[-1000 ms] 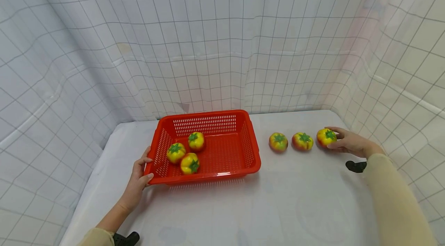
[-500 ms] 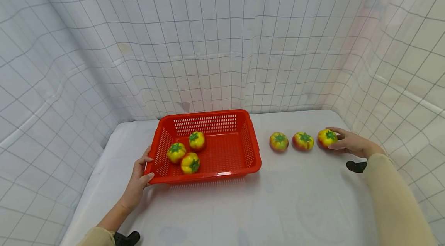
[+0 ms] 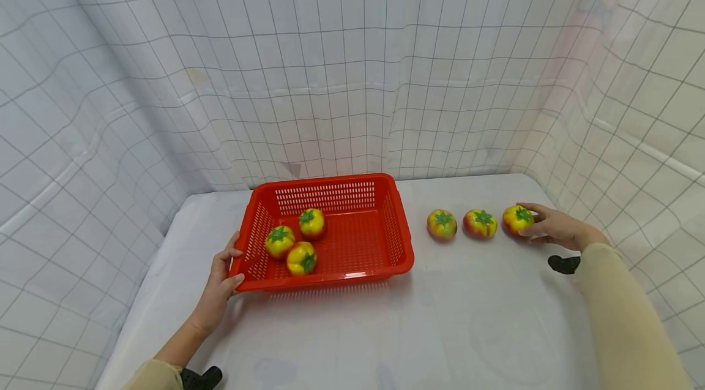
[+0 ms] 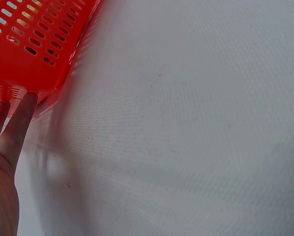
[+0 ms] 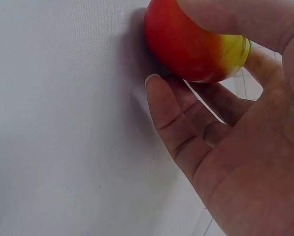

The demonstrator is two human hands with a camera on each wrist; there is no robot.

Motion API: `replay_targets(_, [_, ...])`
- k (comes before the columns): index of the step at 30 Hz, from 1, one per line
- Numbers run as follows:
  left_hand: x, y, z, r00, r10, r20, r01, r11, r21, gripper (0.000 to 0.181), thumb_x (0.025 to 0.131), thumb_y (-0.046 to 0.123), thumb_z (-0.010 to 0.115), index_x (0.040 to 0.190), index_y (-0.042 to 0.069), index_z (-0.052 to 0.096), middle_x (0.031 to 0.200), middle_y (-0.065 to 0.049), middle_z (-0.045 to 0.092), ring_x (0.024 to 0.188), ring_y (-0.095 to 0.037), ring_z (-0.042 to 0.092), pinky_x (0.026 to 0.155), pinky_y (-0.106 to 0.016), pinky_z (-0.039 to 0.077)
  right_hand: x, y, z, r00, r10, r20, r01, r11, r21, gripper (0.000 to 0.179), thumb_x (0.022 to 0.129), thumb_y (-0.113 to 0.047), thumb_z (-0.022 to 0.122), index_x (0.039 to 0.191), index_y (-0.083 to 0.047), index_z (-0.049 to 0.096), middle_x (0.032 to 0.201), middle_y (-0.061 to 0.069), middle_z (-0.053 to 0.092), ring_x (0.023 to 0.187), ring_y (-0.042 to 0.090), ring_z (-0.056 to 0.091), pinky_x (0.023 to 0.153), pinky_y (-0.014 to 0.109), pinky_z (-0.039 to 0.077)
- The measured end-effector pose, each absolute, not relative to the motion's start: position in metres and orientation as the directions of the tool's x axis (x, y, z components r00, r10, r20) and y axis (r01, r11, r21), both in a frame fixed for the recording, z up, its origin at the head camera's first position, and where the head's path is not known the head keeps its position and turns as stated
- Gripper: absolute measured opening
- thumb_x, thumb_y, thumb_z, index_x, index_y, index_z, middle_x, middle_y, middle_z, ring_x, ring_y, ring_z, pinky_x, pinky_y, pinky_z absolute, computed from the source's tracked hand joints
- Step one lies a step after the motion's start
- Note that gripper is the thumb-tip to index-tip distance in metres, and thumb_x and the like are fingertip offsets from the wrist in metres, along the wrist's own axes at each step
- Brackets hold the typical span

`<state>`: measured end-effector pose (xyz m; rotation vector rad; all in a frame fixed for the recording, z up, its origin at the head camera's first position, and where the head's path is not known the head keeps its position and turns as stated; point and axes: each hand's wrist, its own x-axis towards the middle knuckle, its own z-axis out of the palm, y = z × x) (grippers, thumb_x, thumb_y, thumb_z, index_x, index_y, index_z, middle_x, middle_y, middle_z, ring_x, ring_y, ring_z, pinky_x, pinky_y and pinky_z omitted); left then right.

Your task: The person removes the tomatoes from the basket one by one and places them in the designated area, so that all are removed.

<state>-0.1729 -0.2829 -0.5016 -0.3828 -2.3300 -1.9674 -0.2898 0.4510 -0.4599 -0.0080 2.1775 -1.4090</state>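
Observation:
In the head view my left hand (image 3: 213, 292) grips the left end of a red plastic basket (image 3: 352, 280), thumb at its near corner and fingers on the rim. Fingertips (image 4: 29, 98) press against the basket wall in the left wrist view. Far right, my right hand (image 3: 559, 228) holds a glossy red-and-yellow bell pepper (image 3: 516, 220) with a green star-shaped cap, between thumb and fingers. The right wrist view shows this pepper's red underside (image 5: 186, 49) close over the white cloth. Two similar peppers, a middle one (image 3: 480, 224) and a left one (image 3: 442, 225), stand beside it.
Inside the basket, three yellow peppers (image 3: 279, 242) sit together toward the left end. White cloth (image 3: 440, 329) covers the table. Grid-patterned white curtains (image 3: 330, 102) enclose the back and both sides. A black strap device (image 3: 564, 264) is on the right wrist.

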Motion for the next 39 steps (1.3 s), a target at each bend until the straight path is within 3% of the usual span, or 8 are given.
replay_targets(14, [-0.171, -0.281, -0.5, -0.966, 0.141, 0.215, 0.237, 0.159, 0.958, 0.031, 0.102, 0.007, 0.04, 0.131, 0.012, 0.03, 0.173, -0.003, -0.001, 0.152, -0.015, 0.012, 0.095, -0.018, 0.049, -0.289, 0.451, -0.459, -0.849, -0.285, -0.446, 0.285, 0.463, -0.839, 0.096, 0.097, -0.016, 0.068, 0.163, -0.009, -0.001, 0.158, 0.038, 0.004, 0.136, 0.047, 0.03, 0.104, 0.043, 0.049])
replay_targets(23, [-0.17, -0.281, -0.5, -0.967, 0.14, 0.215, 0.235, 0.153, 0.96, 0.032, 0.101, 0.004, 0.039, 0.13, 0.016, 0.032, 0.173, -0.003, -0.001, 0.152, -0.013, 0.013, 0.093, -0.017, 0.05, -0.286, 0.452, -0.458, -0.845, -0.29, -0.449, 0.281, 0.474, -0.835, 0.099, 0.096, -0.018, 0.069, 0.163, -0.009, -0.003, 0.161, 0.039, 0.0, 0.14, 0.047, 0.032, 0.105, 0.045, 0.047])
replay_targets(29, [-0.171, -0.282, -0.5, -0.968, 0.142, 0.207, 0.227, 0.146, 0.963, 0.032, 0.101, 0.003, 0.038, 0.13, 0.014, 0.031, 0.173, -0.002, -0.002, 0.153, -0.015, 0.011, 0.094, -0.017, 0.05, -0.281, 0.459, -0.453, -0.849, -0.306, -0.432, 0.252, 0.484, -0.838, 0.096, 0.098, -0.019, 0.066, 0.162, -0.006, -0.004, 0.161, 0.039, 0.005, 0.139, 0.046, 0.036, 0.107, 0.049, 0.046])
replay_targets(39, [-0.172, -0.282, -0.501, -0.966, 0.152, 0.209, 0.23, 0.144, 0.962, 0.031, 0.101, 0.003, 0.037, 0.131, 0.012, 0.03, 0.173, -0.001, -0.002, 0.154, -0.022, 0.008, 0.092, -0.019, 0.051, -0.272, 0.47, -0.432, -0.871, -0.283, -0.402, 0.219, 0.509, -0.832, 0.094, 0.099, -0.017, 0.063, 0.161, -0.003, -0.005, 0.159, 0.04, 0.01, 0.137, 0.049, 0.036, 0.101, 0.045, 0.051])
